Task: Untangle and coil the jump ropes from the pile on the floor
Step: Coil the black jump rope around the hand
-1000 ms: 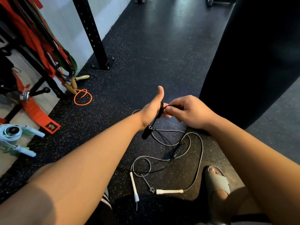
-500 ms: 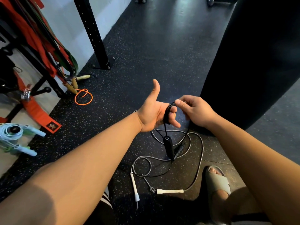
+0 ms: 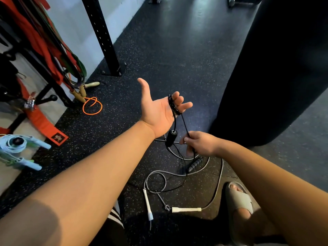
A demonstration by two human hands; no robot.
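Black cord (image 3: 171, 104), likely light and limp, loops the spread left grip (image 3: 158, 110); the right grip (image 3: 200, 144) sensibly pinches the strand itself.

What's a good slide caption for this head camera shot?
Left hand open with black jump rope looped over its fingers while right hand pinches the strand; grey rope lies tangled below.
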